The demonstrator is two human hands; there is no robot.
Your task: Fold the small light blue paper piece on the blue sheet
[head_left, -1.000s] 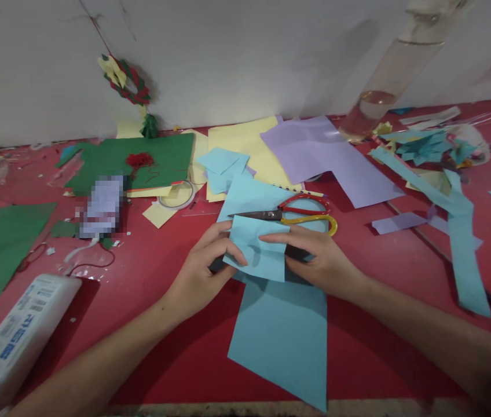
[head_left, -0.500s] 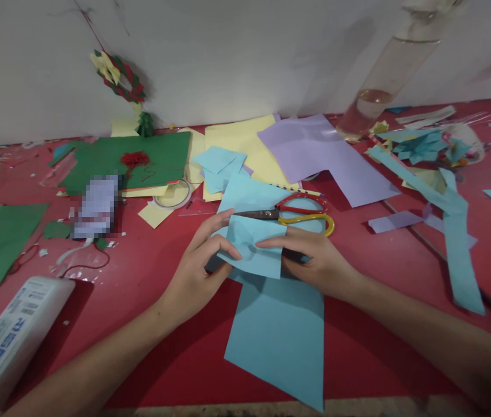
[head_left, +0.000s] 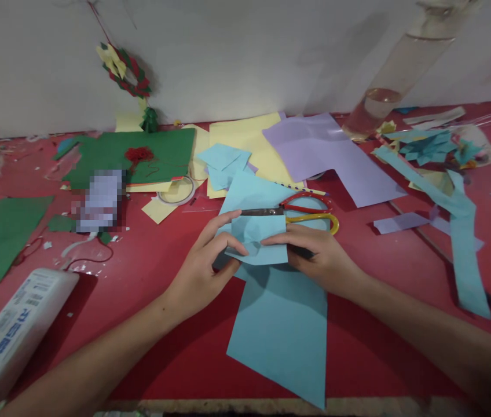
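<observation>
A small piece of light blue paper (head_left: 265, 231), creased and bent up along its near side, is held between both hands. My left hand (head_left: 213, 252) grips its left end, thumb and fingers on either side of the sheet. My right hand (head_left: 319, 252) pinches the right end, with the index finger lying across the top. Just behind the paper lie scissors (head_left: 310, 211) with one red and one yellow handle, their blades pointing left. Beneath everything spreads a larger light blue sheet (head_left: 286, 336), reaching toward the near table edge.
Left are a white power strip (head_left: 24, 330), a blurred-out phone (head_left: 103, 200), a tape roll (head_left: 176, 191) and green sheets (head_left: 167, 150). A purple sheet (head_left: 332, 145) and a tilted bottle of liquid (head_left: 380, 98) stand at the back. Blue paper strips (head_left: 465, 249) lie right.
The near side of the small blue paper is folded further up toward me, so less of it hangs down. Both hands keep their hold. The whole view has shifted slightly.
</observation>
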